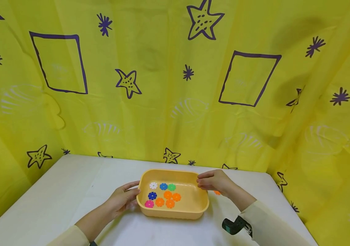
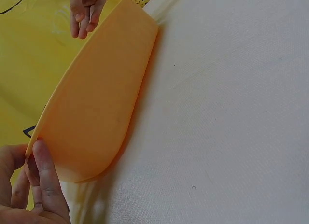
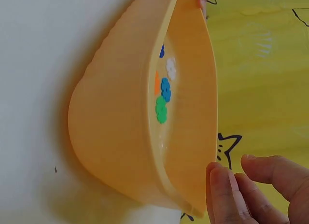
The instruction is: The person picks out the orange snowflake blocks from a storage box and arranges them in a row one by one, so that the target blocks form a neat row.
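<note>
A yellow-orange plastic basin (image 1: 193, 200) stands on the table. On the left side of its floor lie flower-shaped discs: a white disc (image 1: 153, 185), a light blue disc (image 1: 163, 186), a green disc (image 1: 171, 187), a dark blue disc (image 1: 152, 195), a pink disc (image 1: 149, 204) and several orange discs (image 1: 159, 202). My left hand (image 1: 120, 198) grips the basin's left rim between thumb and fingers. By the back right corner is my right hand (image 3: 256, 195), fingers loosely bent, thumb apart, nothing visible between them. Whether its fingertips touch the rim, I cannot tell.
Another orange disc (image 1: 217, 192) lies on the white table (image 1: 79, 184), right of the basin and partly behind my right forearm. A yellow curtain (image 1: 162, 112) with dark star drawings encloses the table's back and sides. A black strap device (image 1: 234, 225) sits on my right wrist.
</note>
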### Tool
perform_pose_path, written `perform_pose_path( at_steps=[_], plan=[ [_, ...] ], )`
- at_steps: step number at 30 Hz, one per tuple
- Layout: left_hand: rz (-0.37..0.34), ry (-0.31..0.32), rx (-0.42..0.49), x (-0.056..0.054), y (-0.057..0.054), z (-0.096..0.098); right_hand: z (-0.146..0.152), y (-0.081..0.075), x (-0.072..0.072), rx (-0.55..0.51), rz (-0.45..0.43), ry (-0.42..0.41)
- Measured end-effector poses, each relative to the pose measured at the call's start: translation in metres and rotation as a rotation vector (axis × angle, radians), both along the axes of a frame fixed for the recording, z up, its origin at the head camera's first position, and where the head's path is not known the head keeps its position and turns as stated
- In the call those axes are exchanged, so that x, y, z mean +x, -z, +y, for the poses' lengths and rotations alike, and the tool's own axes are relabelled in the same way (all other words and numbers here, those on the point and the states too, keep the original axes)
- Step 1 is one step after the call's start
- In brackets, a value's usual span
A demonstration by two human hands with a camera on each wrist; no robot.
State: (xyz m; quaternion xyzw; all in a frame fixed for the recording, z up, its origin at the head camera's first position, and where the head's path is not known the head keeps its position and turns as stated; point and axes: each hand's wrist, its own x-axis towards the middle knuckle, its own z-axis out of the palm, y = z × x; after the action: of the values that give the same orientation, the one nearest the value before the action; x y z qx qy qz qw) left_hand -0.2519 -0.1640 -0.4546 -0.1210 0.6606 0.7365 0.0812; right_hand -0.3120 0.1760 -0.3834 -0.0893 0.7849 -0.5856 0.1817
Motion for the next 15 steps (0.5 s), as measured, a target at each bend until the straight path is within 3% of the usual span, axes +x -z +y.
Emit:
perform_pose_path(
  at_steps=[15],
  plan=[
    [0.001,0.0,-0.004,-0.001,0.001,0.0,-0.022,0.01,0.003,-0.004,-0.031,0.018]
  ],
)
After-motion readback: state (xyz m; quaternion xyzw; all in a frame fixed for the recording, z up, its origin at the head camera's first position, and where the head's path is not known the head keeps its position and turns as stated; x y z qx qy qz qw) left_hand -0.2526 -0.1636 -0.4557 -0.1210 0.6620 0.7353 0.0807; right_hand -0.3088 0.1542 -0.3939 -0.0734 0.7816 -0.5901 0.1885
